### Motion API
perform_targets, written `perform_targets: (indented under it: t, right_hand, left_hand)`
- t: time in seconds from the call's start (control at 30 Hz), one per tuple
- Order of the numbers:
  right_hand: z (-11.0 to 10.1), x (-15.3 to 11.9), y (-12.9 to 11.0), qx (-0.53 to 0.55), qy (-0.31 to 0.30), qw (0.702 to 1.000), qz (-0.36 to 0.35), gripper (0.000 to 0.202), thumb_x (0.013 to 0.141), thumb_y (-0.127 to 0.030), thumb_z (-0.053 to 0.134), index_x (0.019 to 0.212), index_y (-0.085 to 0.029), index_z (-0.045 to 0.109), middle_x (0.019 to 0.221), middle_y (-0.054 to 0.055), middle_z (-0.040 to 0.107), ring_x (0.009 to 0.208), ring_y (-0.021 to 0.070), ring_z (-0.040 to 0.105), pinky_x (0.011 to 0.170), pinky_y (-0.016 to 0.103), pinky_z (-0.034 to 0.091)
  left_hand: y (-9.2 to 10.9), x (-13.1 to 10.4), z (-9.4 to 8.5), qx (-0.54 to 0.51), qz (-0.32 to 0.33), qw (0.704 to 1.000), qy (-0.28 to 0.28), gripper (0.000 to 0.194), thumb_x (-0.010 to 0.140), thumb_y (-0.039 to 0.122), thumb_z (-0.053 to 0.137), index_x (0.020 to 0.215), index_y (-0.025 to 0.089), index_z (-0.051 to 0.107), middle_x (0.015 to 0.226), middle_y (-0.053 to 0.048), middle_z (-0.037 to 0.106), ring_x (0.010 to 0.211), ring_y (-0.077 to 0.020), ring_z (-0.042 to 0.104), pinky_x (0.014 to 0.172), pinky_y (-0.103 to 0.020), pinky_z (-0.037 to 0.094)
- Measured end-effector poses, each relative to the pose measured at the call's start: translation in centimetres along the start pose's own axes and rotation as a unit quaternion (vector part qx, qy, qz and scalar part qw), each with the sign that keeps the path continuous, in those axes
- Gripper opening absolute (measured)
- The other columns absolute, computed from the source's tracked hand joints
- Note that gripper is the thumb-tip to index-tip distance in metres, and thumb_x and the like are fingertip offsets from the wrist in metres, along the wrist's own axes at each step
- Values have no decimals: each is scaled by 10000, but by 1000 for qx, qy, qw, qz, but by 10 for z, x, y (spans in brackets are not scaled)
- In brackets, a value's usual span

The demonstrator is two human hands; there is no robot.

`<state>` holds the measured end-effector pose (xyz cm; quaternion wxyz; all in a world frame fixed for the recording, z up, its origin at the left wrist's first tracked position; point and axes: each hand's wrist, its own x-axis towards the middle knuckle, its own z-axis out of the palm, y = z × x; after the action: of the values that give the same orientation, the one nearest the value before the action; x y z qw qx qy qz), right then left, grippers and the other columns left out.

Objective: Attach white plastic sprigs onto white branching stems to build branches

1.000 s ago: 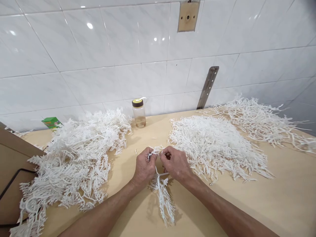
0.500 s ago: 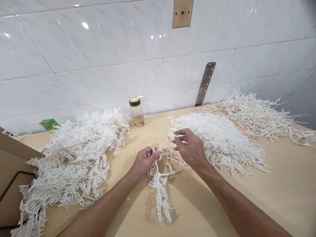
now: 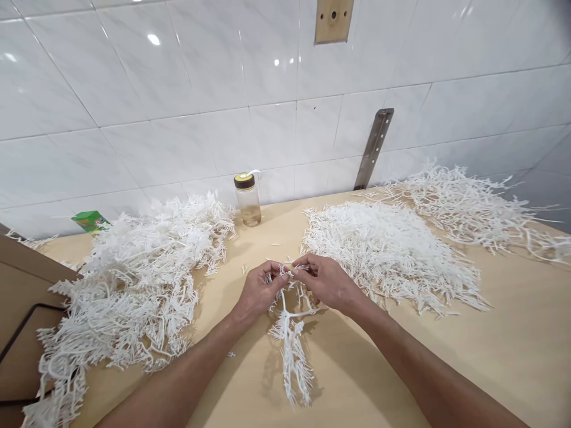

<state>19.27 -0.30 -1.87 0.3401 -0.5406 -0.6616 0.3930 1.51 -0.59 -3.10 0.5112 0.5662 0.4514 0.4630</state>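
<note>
1. Your left hand (image 3: 257, 291) pinches the white branched piece (image 3: 293, 348) at lower centre of the frame; your right hand (image 3: 329, 282) touches its tips, but I cannot tell if it grips.
2. The piece looks light and flexible, its thin tips perhaps fragile; the thicker stem should be the better hold.
3. White piles (image 3: 143, 285) stand at both sides; the counter (image 3: 370, 380) has open room at lower right.
</note>
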Motion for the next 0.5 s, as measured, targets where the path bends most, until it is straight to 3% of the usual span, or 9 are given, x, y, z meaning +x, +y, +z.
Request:
perform_targets:
  t: [0.1, 0.3, 0.4, 0.5]
  right_hand:
    - [1, 2, 2, 60, 7, 998, 27, 185, 831, -349, 613, 900, -184, 660, 720, 2, 665, 408, 97, 540, 411, 235, 452]
    - [3, 6, 11, 164, 42, 985, -32, 263, 797, -393, 683, 944, -176, 668, 645, -29, 605, 396, 87, 500, 391, 231, 441]
    - [6, 6, 13, 196, 48, 977, -62, 285, 800, -407, 695, 966, -175, 677, 628, -35, 588, 390, 79, 480, 378, 221, 412]
    - [8, 5, 11, 197, 57, 976, -72, 282, 792, -407, 706, 949, -174, 691, 638, -24, 601, 415, 79, 483, 393, 221, 421]
  left_hand:
    - [-2, 1, -1, -17, -4, 1000, 12, 349, 675, 400, 819, 866, 143, 681, 705, -5, 630, 668, -131, 571, 677, -249, 438]
    - [-1, 7, -7, -184, -140, 973, 28, 383, 775, 496, 706, 872, 126, 686, 732, -46, 669, 638, -144, 602, 593, -251, 459]
    - [0, 10, -10, -232, -194, 953, -11, 321, 708, 400, 768, 808, 106, 685, 714, -53, 664, 597, -141, 597, 555, -251, 459]
    - [2, 10, -14, -231, -206, 948, -74, 288, 654, 335, 803, 746, 93, 676, 669, -58, 655, 556, -133, 581, 534, -245, 449]
